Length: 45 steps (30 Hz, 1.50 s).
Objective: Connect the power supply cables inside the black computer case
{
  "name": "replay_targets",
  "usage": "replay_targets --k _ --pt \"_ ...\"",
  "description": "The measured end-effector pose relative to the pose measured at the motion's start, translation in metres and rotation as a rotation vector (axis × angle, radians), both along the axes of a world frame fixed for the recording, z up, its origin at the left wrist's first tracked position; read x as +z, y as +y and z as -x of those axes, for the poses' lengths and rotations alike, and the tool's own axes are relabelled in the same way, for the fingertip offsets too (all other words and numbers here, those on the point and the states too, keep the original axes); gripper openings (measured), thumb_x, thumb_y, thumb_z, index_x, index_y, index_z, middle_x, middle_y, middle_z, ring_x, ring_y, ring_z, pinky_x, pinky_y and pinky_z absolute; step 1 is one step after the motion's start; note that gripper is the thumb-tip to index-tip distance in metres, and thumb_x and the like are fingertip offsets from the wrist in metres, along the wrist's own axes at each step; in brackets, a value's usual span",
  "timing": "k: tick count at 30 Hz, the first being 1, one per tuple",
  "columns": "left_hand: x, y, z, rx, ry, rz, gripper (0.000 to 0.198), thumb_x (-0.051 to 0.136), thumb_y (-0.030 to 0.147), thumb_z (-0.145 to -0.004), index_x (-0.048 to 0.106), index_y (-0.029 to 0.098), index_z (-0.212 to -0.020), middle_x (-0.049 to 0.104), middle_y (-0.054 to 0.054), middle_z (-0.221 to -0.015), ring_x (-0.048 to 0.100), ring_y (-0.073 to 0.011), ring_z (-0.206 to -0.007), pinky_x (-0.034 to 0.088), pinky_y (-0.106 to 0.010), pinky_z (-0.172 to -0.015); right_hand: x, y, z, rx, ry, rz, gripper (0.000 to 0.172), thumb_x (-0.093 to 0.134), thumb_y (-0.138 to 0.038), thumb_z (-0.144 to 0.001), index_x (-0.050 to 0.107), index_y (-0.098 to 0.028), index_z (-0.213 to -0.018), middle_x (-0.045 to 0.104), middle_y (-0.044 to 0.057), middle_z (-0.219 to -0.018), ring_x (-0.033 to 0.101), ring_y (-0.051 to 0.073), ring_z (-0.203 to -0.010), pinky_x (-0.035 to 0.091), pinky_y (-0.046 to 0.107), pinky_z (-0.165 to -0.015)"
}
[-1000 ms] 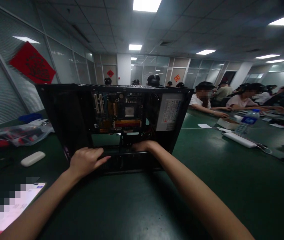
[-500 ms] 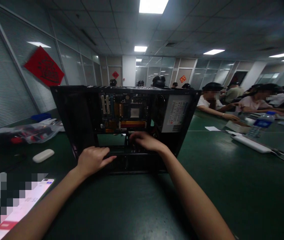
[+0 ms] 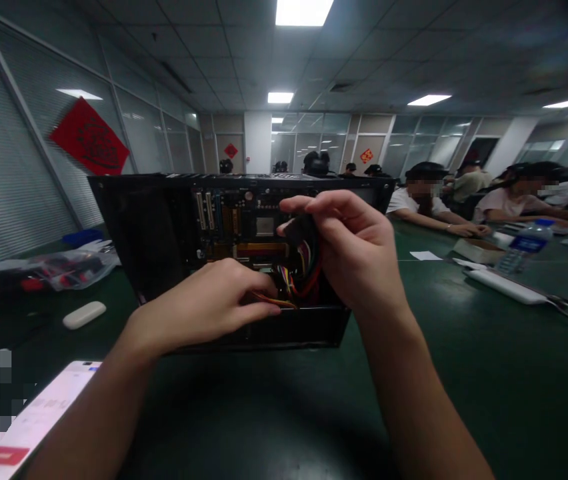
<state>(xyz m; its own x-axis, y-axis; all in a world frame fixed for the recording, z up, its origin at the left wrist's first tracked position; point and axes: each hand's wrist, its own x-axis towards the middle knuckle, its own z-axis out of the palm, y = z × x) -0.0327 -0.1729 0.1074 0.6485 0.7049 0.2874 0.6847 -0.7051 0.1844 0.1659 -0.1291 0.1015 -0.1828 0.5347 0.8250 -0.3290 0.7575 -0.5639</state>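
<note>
The black plug is now lifted by the gripping right hand, so it looks loose. Thin wires are pinched by the left hand.

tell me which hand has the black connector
The right hand: it is raised, the black connector at its fingertips; the left hand sits lower, with orange wires by its thumb.
</note>
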Motion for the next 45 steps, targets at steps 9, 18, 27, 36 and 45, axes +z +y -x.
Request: replay_targets --k 9,18,27,36,45 --pt "0.022 -0.015 0.026 0.091 -0.216 -0.528 0.026 0.064 0.045 -0.093 0.076 0.023 -0.085 0.072 0.002 -0.072 0.064 -0.0115 -0.060 0.046 -0.021 -0.055 0.014 -0.012 -0.045 -0.249 -0.113 -0.131 0.016 0.061 -0.021 -0.098 0.073 -0.025 -0.106 0.074 0.000 -0.112 0.069 0.017 -0.105 0.060 0.031 -0.086" --pt "0.018 -0.012 0.015 0.269 -0.410 -0.910 0.017 0.073 0.036 -0.089 0.077 0.021 -0.082 0.072 0.005 -0.070 0.062 -0.0079 -0.060 0.042 -0.019 -0.056 0.015 -0.010 -0.057 -0.316 -0.168 -0.158 0.018 0.062 -0.027 -0.097 0.072 -0.029 -0.112 0.069 -0.001 -0.128 0.063 0.021 -0.122 0.060 0.034 -0.092" --pt "0.013 -0.003 0.012 0.147 -0.404 -0.640 0.022 0.076 0.039 -0.085 0.074 0.019 -0.076 0.064 0.004 -0.060 0.052 -0.0069 -0.049 0.037 -0.019 -0.046 0.010 -0.008 -0.036 -0.228 -0.076 -0.144 0.031 0.070 -0.032 -0.092 0.066 -0.035 -0.122 0.062 -0.003 -0.139 0.056 0.023 -0.133 0.054 0.043 -0.104" --pt "0.018 -0.010 0.025 -0.067 -0.108 -0.254 0.019 0.064 0.041 -0.093 0.073 0.024 -0.092 0.070 -0.003 -0.090 0.068 -0.0166 -0.080 0.053 -0.024 -0.070 0.007 -0.017 -0.020 -0.131 -0.229 -0.096 0.023 0.066 -0.018 -0.090 0.072 -0.026 -0.111 0.067 0.001 -0.131 0.060 0.023 -0.128 0.057 0.037 -0.101" --pt "0.025 -0.019 0.035 -0.065 -0.167 -0.308 0.021 0.063 0.023 -0.093 0.069 0.022 -0.113 0.073 -0.005 -0.104 0.069 -0.0172 -0.091 0.055 -0.024 -0.080 0.002 -0.010 -0.014 -0.102 -0.311 -0.019 0.022 0.069 -0.025 -0.090 0.074 -0.023 -0.111 0.068 0.008 -0.131 0.062 0.025 -0.124 0.056 0.037 -0.101"
